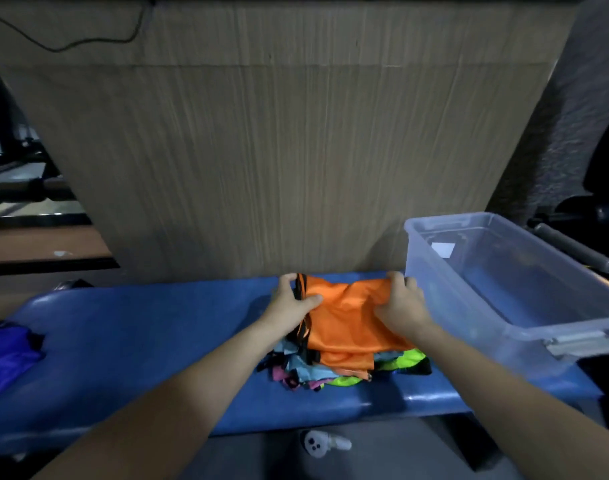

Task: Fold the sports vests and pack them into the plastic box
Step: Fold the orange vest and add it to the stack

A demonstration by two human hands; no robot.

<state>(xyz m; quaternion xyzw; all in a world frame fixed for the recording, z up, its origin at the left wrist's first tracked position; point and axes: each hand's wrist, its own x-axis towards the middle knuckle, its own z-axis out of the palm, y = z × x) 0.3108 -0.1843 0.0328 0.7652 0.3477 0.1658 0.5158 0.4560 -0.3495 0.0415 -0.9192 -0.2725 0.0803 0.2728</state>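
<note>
Left hand [291, 301] and right hand [401, 301] each grip a far corner of the orange vest [344, 327], fingers curled into the cloth; it lies atop a stack of folded vests [330, 370] just under the hands on the blue bench [150, 327]; plastic box [524, 327] just beside the right hand, no vests visible inside; blue vest [8, 358] well off past the left hand, seemingly unfolded; judged: folding mostly done, packing not yet begun.
</note>
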